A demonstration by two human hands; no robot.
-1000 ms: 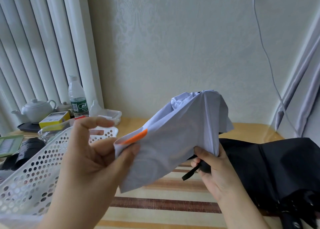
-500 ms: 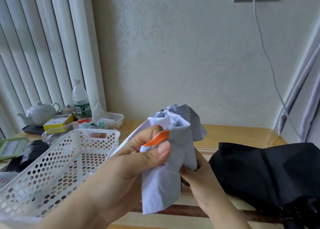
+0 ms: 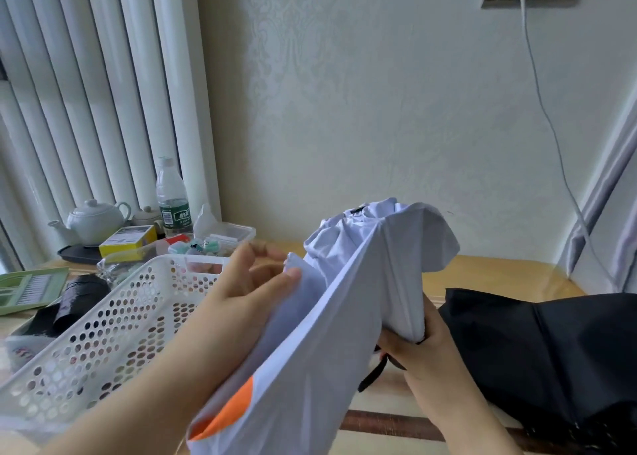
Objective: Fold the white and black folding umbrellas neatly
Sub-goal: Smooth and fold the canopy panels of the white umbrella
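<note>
White umbrella [image 3: 348, 303] axis tilts up-away from right hand [image 3: 418, 347], clamped round its base; left hand [image 3: 248, 282] pinches canopy edge, left of it.

Soft, even daylight from the left; wide-angle bending at edges, slight motion blur.

The white umbrella [image 3: 348, 320] is held up above the table, its canopy loose and bunched, with an orange tab at its lower edge. The black umbrella [image 3: 551, 358] lies crumpled on the table, just to its right.
</note>
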